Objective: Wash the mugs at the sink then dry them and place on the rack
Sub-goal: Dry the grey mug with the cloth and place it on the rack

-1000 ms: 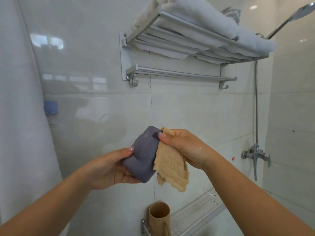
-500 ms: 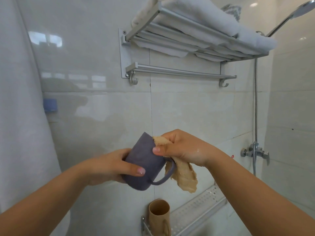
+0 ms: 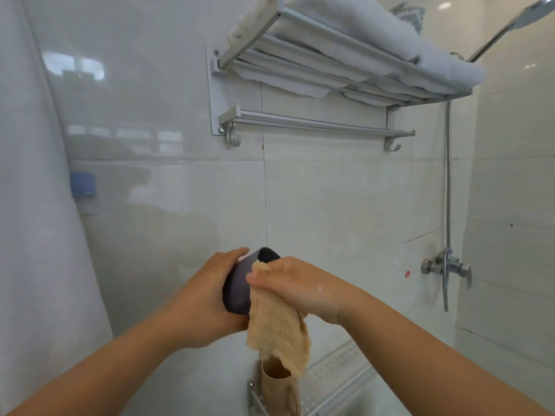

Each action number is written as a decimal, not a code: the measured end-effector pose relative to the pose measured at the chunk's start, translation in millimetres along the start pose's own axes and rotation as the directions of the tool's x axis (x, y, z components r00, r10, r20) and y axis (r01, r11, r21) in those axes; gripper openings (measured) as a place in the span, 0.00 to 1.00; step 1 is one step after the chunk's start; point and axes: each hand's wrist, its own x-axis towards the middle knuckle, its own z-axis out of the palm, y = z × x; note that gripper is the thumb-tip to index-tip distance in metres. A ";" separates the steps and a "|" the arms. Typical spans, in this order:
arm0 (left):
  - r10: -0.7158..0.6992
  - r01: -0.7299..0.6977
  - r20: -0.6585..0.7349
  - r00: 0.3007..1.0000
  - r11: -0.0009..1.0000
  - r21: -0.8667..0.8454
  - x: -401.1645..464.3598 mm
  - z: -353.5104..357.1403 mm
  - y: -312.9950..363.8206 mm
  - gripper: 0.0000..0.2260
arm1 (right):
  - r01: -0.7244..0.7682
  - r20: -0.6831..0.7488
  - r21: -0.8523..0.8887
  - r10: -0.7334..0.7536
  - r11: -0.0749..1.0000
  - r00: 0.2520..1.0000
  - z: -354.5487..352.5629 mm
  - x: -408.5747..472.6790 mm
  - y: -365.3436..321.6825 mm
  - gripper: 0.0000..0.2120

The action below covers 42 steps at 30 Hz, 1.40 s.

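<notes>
A grey-purple mug (image 3: 238, 285) is held in front of the tiled wall, its open mouth tilted up and away from me. My left hand (image 3: 207, 298) grips its body from the left. My right hand (image 3: 295, 285) pinches a beige cloth (image 3: 277, 325) against the mug's rim and right side; the cloth hangs down below the hand. The mug's handle is hidden. A tan mug (image 3: 277, 388) stands upright on the metal rack (image 3: 336, 376) low on the wall, partly behind the cloth's hem.
A metal towel shelf (image 3: 330, 94) with white towels (image 3: 375, 34) and a bar hangs on the wall above. A shower hose, head (image 3: 537, 10) and tap (image 3: 447, 267) are at the right. A pale curtain (image 3: 33, 205) fills the left side.
The mug has turned in my left hand, its handle gone from sight and its mouth now facing up. My right hand has moved the cloth to the rim, and both hands sit lower.
</notes>
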 end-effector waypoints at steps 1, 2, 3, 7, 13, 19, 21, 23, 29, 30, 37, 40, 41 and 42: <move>0.018 -0.018 -0.004 1.000 0.999 0.043 -0.9 -1.8 -0.9 0.35 | 0.035 0.031 -0.091 -0.033 0.995 0.999 2.3 -2.6 -0.8 0.12; 0.036 -0.035 -0.005 0.999 0.997 0.068 -2.0 -3.4 -2.2 0.34 | 0.070 0.082 -0.180 -0.055 0.981 0.995 3.9 -5.5 -2.2 0.12; 0.057 -0.057 0.000 0.998 0.995 0.077 -3.6 -4.1 -3.2 0.33 | 0.085 0.143 -0.261 -0.049 0.962 0.988 4.4 -8.8 -4.3 0.13; 0.151 -0.157 0.066 0.986 0.981 0.116 -5.7 -2.7 -3.1 0.33 | 0.096 0.303 -0.629 0.131 0.771 0.944 2.3 -20.0 -13.6 0.13; 0.204 -0.220 0.112 0.973 0.963 0.156 1.8 -6.4 -3.5 0.34 | 0.068 0.299 -0.733 0.231 0.677 0.926 8.4 -10.9 -9.3 0.12; 0.226 -0.232 0.054 0.973 0.937 0.262 2.3 2.9 -6.4 0.33 | -0.009 0.222 -0.066 0.023 0.998 0.975 8.3 4.4 8.9 0.07; 0.375 -0.335 -0.042 0.926 0.868 0.366 3.5 6.1 -5.1 0.30 | -0.020 0.138 0.256 -0.016 0.966 0.990 9.5 5.6 10.5 0.07; 0.563 -0.421 -0.112 0.819 0.721 0.551 6.4 14.1 -2.9 0.26 | -0.050 0.084 0.625 -0.004 0.779 0.996 12.0 9.0 10.4 0.15; 0.551 -0.350 -0.252 0.796 0.757 0.551 3.2 35.5 -20.5 0.27 | -0.067 0.074 0.889 0.002 0.453 0.997 10.9 4.4 6.6 0.09; 0.568 -0.369 -0.243 0.786 0.747 0.553 3.0 33.7 -17.8 0.26 | -0.046 0.051 0.869 0.004 0.492 0.999 10.9 3.3 7.2 0.08; 0.192 -0.193 0.027 0.981 0.951 0.240 6.5 4.0 9.2 0.34 | 0.027 0.137 -0.152 -0.006 0.988 0.991 6.1 -11.3 -0.8 0.10; 0.149 -0.161 0.078 0.986 0.971 0.174 9.2 -2.7 11.8 0.33 | 0.047 0.261 -0.579 0.131 0.814 0.956 2.6 -15.6 -8.0 0.08; 0.136 -0.151 0.103 0.985 0.975 0.164 9.8 -4.6 12.2 0.33 | 0.055 0.276 -0.672 0.180 0.739 0.944 2.3 -14.6 -8.4 0.08; 0.113 -0.135 0.140 0.984 0.979 0.155 10.3 -6.8 13.0 0.33 | 0.056 0.291 -0.761 0.262 0.646 0.920 2.5 -14.1 -10.5 0.08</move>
